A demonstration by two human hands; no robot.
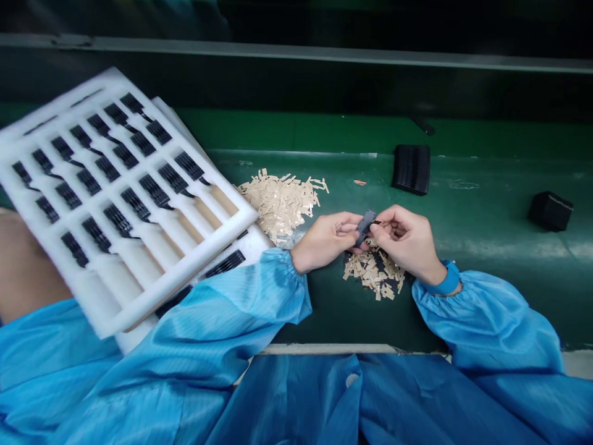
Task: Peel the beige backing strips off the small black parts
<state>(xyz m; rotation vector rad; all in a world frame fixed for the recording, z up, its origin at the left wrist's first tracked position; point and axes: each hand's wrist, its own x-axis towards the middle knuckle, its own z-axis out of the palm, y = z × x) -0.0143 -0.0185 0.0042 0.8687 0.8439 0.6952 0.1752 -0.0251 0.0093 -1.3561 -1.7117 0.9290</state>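
While close fingertip work is carried on over a green bench (486,278), the step in hand appears to be the bringing together, or drawing apart, of two small parts; which of these cannot be told. For the next move, steady support and fine control seem to be called for. To the left, a white foam tray (180,276) is set askew, its pockets filled with black toothed pieces (151,190), and a second foam tray (257,244) is largely covered by it. Beside these, a broad heap of pale strips (282,201) is spread.

Both blue-sleeved forearms are angled inward, so that the fingers are met above a smaller heap of strips (380,275). The right hand (405,241) is curled nearly closed, with thumb and forefinger pinched at the work. The left hand (327,238) is partly closed, palm side turned inward. Farther back, one black ribbed block (411,168) is seen, with a dark block (551,211) well apart to its right.

A grey piece (365,225) is gripped, tilted, by the left fingers; at its right edge, a tiny dark part (375,222) seems to be pinched by the right ones, though its shape is hidden.
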